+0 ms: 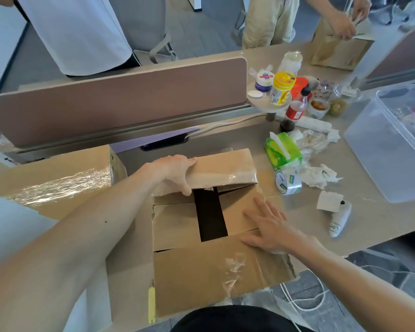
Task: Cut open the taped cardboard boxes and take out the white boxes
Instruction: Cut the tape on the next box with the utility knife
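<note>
Open cardboard box [201, 276]: centre of view running to 6 o'clock, on the desk [369, 224] edge; torn clear tape on its near flap.
Far flap [225, 167]: at the box's 12 o'clock side, lifted partway, with shiny tape along its edge.
Left hand [175, 172]: clamped on the far flap's left end, fingers over the top, thumb hooked under the near edge.
Right hand [271, 226]: fingers straight and spread, palm down, resting at the box's 3 o'clock side where the right inner flap [240, 209] meets the near flap; it holds nothing.
Left inner flap [175, 224]: lying flat, apart from the right one.
Dark gap [210, 216]: between the two inner flaps; what lies inside cannot be told.
Taped cardboard box [58, 180]: at 9 o'clock, touching the open box's left side, with a glossy tape band across the top.
Tape roll [288, 182]: at 3 o'clock, just beside the open box.
Green tissue pack [283, 149]: at 2 o'clock, touching the tape roll's far side; crumpled tissue [319, 176] to its right.
White tool [340, 219]: at 4 o'clock on the desk, black tip; its kind cannot be told.
Cola bottle [295, 111]: at 1 o'clock, upright, beside a yellow-lidded jar [282, 88].
Clear plastic bin [388, 149]: at 3 o'clock, at the frame's edge.
Desk divider [118, 99]: at 11 o'clock, behind both boxes.
</note>
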